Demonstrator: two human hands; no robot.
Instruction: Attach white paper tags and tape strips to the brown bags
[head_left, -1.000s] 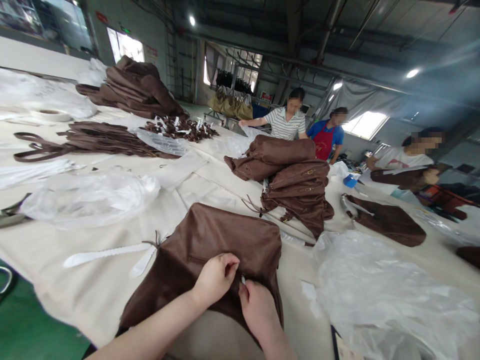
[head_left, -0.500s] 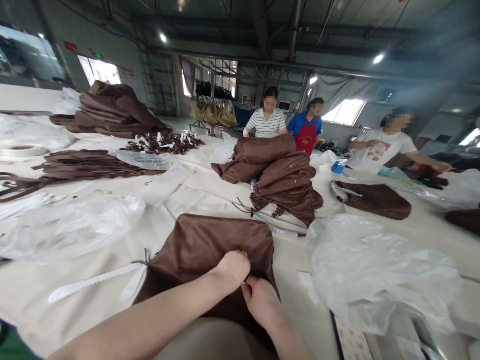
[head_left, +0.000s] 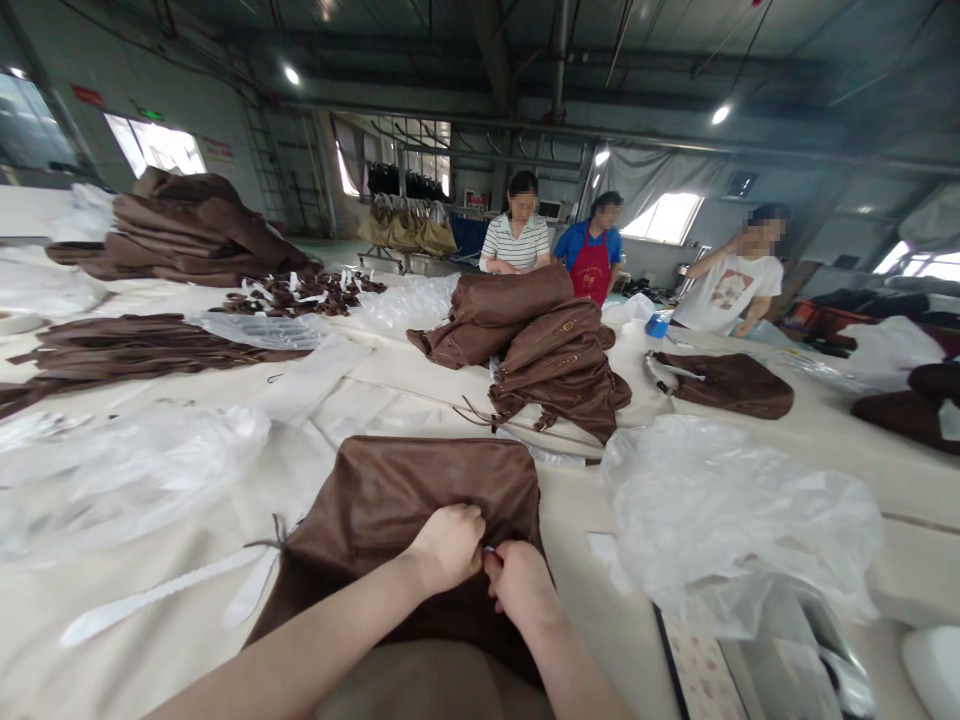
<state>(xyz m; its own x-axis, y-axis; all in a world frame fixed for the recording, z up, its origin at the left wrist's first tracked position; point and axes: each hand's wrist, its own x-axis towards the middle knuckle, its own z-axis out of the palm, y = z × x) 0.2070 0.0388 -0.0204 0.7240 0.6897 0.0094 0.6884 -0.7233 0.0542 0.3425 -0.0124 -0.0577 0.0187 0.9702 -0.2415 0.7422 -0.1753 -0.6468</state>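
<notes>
A brown leather bag (head_left: 420, 470) lies in front of me on the cloth-covered table, its near part against my body. My left hand (head_left: 450, 545) is closed at the middle of the bag, fingers curled against the leather. Just right of it and lower, my right hand (head_left: 521, 580) is closed in a pinch. Between the two hands a small dark and pale bit (head_left: 489, 551) shows at the right fingertips, too small to name. White paper-wrapped straps (head_left: 161, 597) with a dark cord tie stick out at the bag's left side.
Crumpled clear plastic bags (head_left: 742, 510) lie at right, more plastic (head_left: 142, 470) at left. Brown bags are stacked ahead (head_left: 551, 350), with another bag (head_left: 724, 383) beyond right. Brown leather pieces (head_left: 142, 345) and a pile (head_left: 202, 230) are at left. Three people (head_left: 517, 235) stand across the table.
The view has turned slightly right. My hands stay together at the bag, the left fingers curled a little differently. The person at far right has drawn an outstretched arm in.
</notes>
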